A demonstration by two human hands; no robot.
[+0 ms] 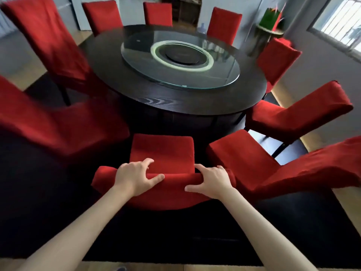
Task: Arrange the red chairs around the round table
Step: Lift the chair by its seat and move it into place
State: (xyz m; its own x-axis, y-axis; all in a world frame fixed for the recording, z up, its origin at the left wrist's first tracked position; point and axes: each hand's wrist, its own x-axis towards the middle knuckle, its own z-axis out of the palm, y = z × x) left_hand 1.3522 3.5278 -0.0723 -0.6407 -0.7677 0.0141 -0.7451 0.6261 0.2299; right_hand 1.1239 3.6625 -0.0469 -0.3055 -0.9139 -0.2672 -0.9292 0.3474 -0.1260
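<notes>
- Round dark table (121, 61) with glass turntable (220, 75), ringed by red chairs.
- Black rug (293, 231) underneath.
- Near chair (162, 151) facing table, seat just short of its edge, between neighbours.
- Left hand (134, 177) and right hand (213, 181) gripping its backrest top, fingers curled over, thumbs behind.

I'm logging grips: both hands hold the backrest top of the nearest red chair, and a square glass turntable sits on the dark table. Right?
Not quite. The head view shows the glass turntable is round, not square. The rest holds: left hand and right hand grip the nearest chair's backrest top, at the dark table.
</notes>
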